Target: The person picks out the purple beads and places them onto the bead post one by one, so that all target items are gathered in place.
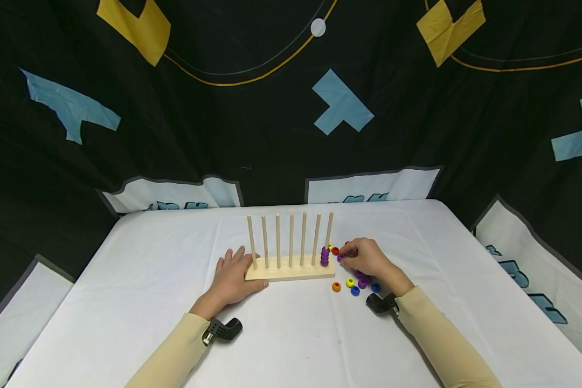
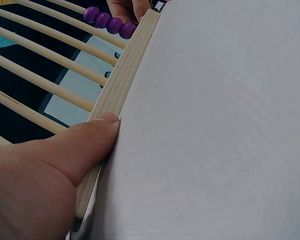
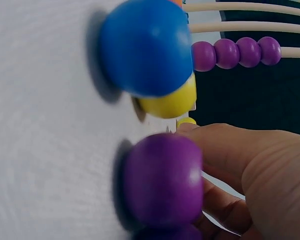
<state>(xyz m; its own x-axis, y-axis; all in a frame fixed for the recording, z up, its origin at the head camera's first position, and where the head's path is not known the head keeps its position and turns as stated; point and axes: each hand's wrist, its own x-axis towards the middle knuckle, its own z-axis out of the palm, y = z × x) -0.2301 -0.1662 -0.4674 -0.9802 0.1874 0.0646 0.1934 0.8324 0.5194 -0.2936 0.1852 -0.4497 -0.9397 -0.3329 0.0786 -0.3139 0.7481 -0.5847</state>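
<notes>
A wooden peg rack [image 1: 291, 272] with several upright pegs stands on the white table. My left hand [image 1: 231, 279] holds its left end, thumb along the front edge and index finger behind the base. The other left fingers are spread over the cloth. On the rightmost peg sits a stack of purple beads [image 1: 324, 257], also seen in the left wrist view. My right hand [image 1: 366, 257] is just right of that stack, its thumb and fingers pinching a purple bead [image 1: 340, 258] low over the table. In the right wrist view the fingertips are partly hidden behind a loose purple bead [image 3: 162, 180].
Loose beads lie right of the rack: an orange bead [image 1: 337, 286], a yellow bead [image 1: 350, 282], a blue bead [image 1: 355, 291], a red bead [image 1: 335, 251] and several purple ones under the right hand. A black curtain [image 1: 271, 140] hangs behind the table [image 1: 300, 345].
</notes>
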